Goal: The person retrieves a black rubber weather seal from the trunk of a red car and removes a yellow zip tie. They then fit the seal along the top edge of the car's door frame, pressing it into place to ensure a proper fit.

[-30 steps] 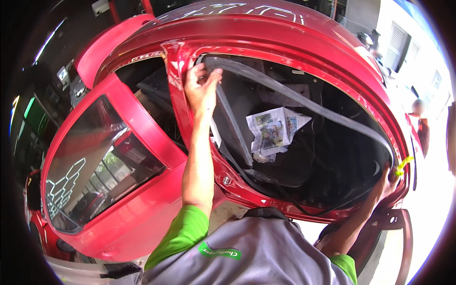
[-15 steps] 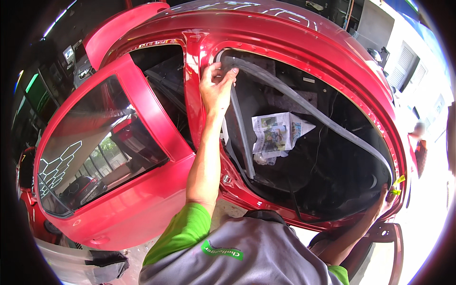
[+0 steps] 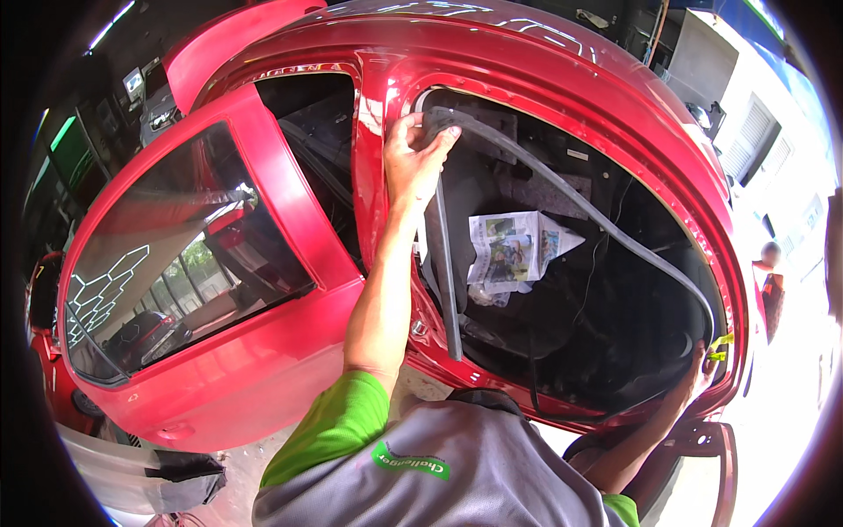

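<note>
A long grey-black rubber door seal [image 3: 546, 173] bends in a curve across the front door opening of a red car [image 3: 562, 66]. At its upper left corner, my left hand [image 3: 416, 162] is closed on it, thumb against the inner side. From there one length of the seal hangs down beside the door pillar, its lower end loose. My right hand [image 3: 700, 376] grips the seal's far right end, low by the opening's edge; its fingers are partly hidden. Yellow-green tape [image 3: 722, 346] sticks out just beside that hand.
The red rear door [image 3: 290, 189] stands swung out on the left. Printed paper [image 3: 505, 252] lies inside the dark cabin. At lower right is a part with a pale panel and dark frame [image 3: 702, 439]. Another person [image 3: 771, 285] is outside at far right.
My left hand remains on the seal's corner while the hanging length has swung slightly left and lower against the sill. My right hand keeps its grip. The whole view has shifted a little.
</note>
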A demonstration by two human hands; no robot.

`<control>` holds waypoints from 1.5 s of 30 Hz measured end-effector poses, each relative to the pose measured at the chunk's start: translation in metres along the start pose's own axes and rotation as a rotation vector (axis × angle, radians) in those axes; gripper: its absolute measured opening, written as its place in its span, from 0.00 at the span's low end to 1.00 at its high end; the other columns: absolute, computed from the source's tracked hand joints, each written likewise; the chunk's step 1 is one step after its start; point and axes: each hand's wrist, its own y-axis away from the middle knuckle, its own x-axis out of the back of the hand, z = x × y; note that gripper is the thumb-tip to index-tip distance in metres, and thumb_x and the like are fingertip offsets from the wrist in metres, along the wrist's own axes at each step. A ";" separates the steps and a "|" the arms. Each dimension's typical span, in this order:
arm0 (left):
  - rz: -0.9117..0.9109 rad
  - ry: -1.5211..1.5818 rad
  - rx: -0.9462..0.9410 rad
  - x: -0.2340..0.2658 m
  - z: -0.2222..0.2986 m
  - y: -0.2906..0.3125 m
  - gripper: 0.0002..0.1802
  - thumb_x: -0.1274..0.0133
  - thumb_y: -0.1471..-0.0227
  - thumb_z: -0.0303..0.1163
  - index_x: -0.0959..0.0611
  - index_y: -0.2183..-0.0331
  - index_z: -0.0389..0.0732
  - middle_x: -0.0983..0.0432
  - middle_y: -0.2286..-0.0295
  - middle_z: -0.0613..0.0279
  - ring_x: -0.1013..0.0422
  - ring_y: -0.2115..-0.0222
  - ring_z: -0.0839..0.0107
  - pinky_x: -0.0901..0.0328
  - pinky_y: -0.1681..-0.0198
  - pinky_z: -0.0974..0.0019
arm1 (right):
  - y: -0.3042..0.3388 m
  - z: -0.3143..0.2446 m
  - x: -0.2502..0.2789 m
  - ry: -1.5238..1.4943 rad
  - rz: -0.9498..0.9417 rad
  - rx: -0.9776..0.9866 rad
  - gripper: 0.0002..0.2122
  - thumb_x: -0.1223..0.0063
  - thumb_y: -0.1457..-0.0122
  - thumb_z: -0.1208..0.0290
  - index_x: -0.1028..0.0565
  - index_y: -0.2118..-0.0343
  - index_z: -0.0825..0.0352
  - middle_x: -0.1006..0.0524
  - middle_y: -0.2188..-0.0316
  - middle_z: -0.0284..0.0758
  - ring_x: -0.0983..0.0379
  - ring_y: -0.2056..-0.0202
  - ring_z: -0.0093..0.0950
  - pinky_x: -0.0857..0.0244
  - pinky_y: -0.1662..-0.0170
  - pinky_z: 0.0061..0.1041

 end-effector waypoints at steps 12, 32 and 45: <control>0.069 0.176 0.041 0.014 0.031 0.005 0.24 0.32 0.49 0.22 0.27 0.54 0.38 0.22 0.73 0.65 0.31 0.80 0.84 0.37 0.78 0.76 | 0.020 0.030 -0.029 0.018 -0.476 0.048 0.28 0.34 0.41 0.56 0.27 0.43 0.67 0.24 0.56 0.29 0.30 0.51 0.23 0.44 0.39 0.28; -0.206 0.116 -0.263 -0.005 0.029 0.057 0.32 0.33 0.54 0.15 0.28 0.48 0.37 0.23 0.59 0.59 0.24 0.58 0.72 0.27 0.55 0.69 | 0.041 0.080 -0.034 0.116 -0.306 -0.181 0.21 0.29 0.47 0.52 0.27 0.64 0.62 0.27 0.75 0.26 0.33 0.77 0.18 0.42 0.72 0.20; -0.322 -0.022 -0.620 0.007 0.022 0.118 0.37 0.26 0.55 0.37 0.25 0.46 0.37 0.31 0.52 0.54 0.31 0.55 0.67 0.33 0.55 0.66 | 0.052 0.164 -0.021 0.317 -0.107 -0.162 0.26 0.33 0.44 0.49 0.24 0.60 0.71 0.25 0.68 0.34 0.30 0.65 0.28 0.36 0.56 0.30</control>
